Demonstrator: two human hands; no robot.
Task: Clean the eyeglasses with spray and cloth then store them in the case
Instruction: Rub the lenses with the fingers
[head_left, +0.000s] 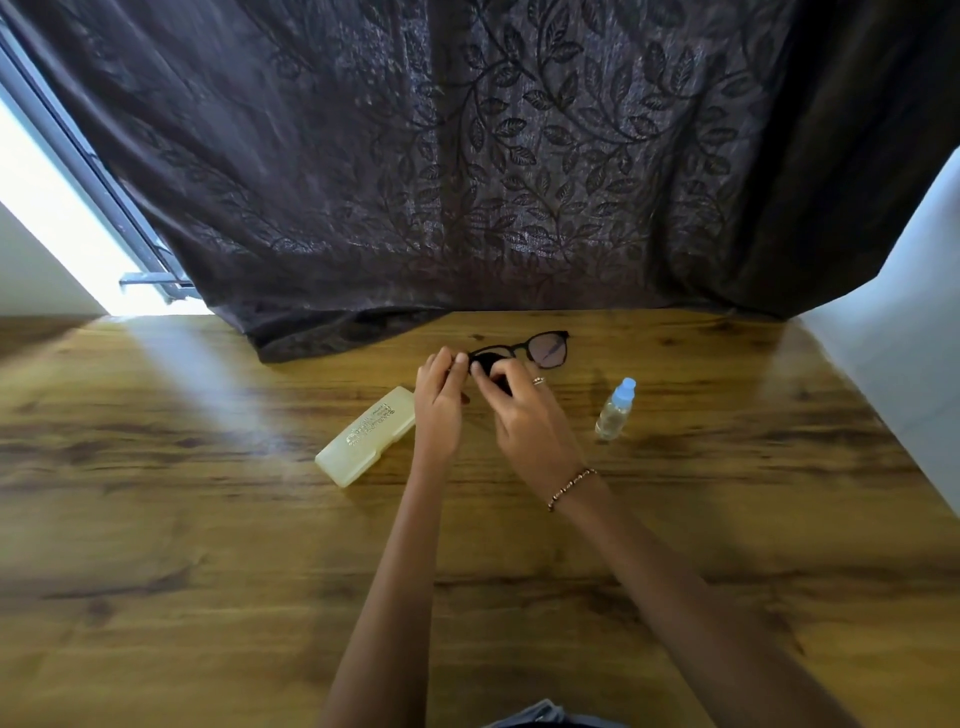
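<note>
Black-framed eyeglasses (545, 349) are held above the wooden table (208, 519) near its far side. My left hand (439, 402) pinches the left end of the frame. My right hand (530, 415) presses a dark cloth (485, 364) over the left lens; the right lens is uncovered. A pale yellow glasses case (366, 436) lies shut on the table, just left of my left hand. A small clear spray bottle (615, 410) with a light blue cap stands to the right of my right hand.
A dark leaf-patterned curtain (467, 156) hangs behind the table, its hem resting on the far edge. A white wall (904, 338) borders the right side. A bright window (41, 208) is at far left.
</note>
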